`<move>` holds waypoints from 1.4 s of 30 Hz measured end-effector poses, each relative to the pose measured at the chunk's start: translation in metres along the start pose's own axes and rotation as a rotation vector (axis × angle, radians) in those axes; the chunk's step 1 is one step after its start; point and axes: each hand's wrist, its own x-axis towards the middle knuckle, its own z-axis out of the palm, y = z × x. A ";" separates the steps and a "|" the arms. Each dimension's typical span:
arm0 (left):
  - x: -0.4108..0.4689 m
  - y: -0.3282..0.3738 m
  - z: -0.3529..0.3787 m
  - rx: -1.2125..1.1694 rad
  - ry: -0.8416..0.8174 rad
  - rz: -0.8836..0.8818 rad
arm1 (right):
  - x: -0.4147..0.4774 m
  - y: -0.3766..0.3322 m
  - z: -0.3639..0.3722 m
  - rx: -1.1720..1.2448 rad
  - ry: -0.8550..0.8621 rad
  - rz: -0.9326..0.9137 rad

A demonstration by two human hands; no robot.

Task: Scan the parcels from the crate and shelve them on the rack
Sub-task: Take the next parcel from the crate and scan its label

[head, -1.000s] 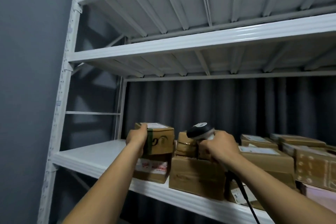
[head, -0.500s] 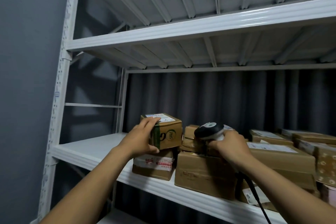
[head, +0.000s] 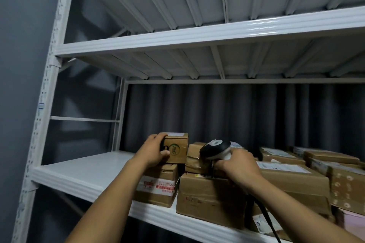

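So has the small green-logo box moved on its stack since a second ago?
Cannot tell. The small box sits atop the taped box, left hand gripping it; only the camera clearly shifted.

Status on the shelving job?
Done: several parcels already sit on the rack. In hand: left hand sets a small box on a taped box; right hand holds the scanner. Left: unknown, since the crate is out of view.

- My left hand (head: pixel 154 151) covers the left face of the small box (head: pixel 176 148).
- My right hand (head: pixel 240 166) hides the scanner (head: pixel 215 148) handle.
- The label (head: pixel 261 223) by the cable (head: pixel 270 225) is partly covered.
- Far-right boxes (head: pixel 347 189) run off the edge.
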 end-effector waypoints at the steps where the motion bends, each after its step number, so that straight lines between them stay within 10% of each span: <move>1: 0.003 0.002 0.004 -0.014 0.000 -0.008 | 0.001 0.001 0.000 -0.003 0.004 0.007; 23: -0.057 0.063 -0.019 0.420 -0.006 -0.013 | -0.039 0.014 -0.050 -0.043 -0.037 0.013; 42: -0.344 0.132 0.136 0.290 -0.367 0.047 | -0.338 0.161 -0.084 -0.048 -0.325 0.220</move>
